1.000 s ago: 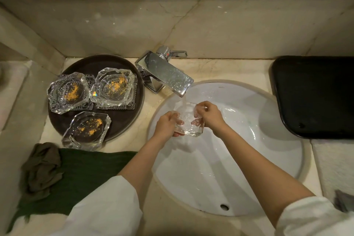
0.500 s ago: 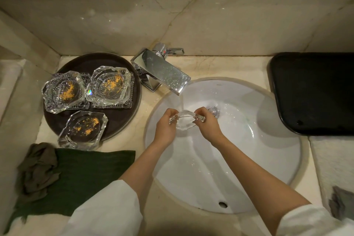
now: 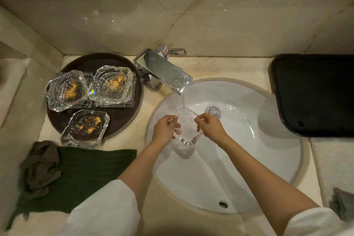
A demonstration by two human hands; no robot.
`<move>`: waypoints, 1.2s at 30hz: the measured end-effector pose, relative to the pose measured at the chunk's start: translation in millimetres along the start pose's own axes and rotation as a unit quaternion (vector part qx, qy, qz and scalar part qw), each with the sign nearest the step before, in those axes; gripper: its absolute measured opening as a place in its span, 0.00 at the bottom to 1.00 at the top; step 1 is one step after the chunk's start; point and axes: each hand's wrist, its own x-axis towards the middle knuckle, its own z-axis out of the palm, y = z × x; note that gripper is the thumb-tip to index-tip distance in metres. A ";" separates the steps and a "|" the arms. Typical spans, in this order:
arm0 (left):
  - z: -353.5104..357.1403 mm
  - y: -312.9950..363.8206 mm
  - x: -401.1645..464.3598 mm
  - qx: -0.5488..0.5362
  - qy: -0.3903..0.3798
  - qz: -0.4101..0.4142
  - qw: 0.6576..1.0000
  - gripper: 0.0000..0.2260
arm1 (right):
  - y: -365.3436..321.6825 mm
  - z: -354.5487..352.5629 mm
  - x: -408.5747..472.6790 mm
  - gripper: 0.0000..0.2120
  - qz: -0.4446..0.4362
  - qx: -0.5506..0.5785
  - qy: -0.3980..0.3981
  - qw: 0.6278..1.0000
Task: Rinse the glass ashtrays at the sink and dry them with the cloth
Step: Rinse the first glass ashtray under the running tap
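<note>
Glass is what we note first: the ashtray [image 3: 188, 127] in hand now lies face up and flat under the tap stream at frame centre, where half a second ago it stood edge-on. The left hand [image 3: 165, 130] grasps its left rim and the right hand [image 3: 210, 125] pinches its right rim, both closed on the piece. We judge this the tail of the rinse for this ashtray; no orange residue shows in it. Three soiled ashtrays [image 3: 66, 90] [image 3: 113, 84] [image 3: 86, 127] wait on the brown tray [image 3: 107, 59] at left, the lower one overhanging the tray's rim. Drying has not begun: the brown cloth [image 3: 41, 165] sits on the green towel [image 3: 90, 174] at lower left. The faucet [image 3: 164, 72] spout hangs just above the piece; open basin [image 3: 268, 168] lies to lower right.
</note>
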 end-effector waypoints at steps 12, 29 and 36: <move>-10.9 14.9 -1.0 -0.077 0.009 0.051 0.996 0.09 | -17.3 -0.8 6.3 0.11 -0.037 0.038 0.008 0.999; -12.4 15.2 -9.8 0.174 -0.050 0.127 0.975 0.19 | -26.6 10.3 5.9 0.10 -0.073 0.041 0.039 0.996; -17.2 7.7 -20.7 0.142 0.006 0.173 0.975 0.19 | -26.0 9.7 -17.3 0.08 -0.143 -0.061 0.030 0.987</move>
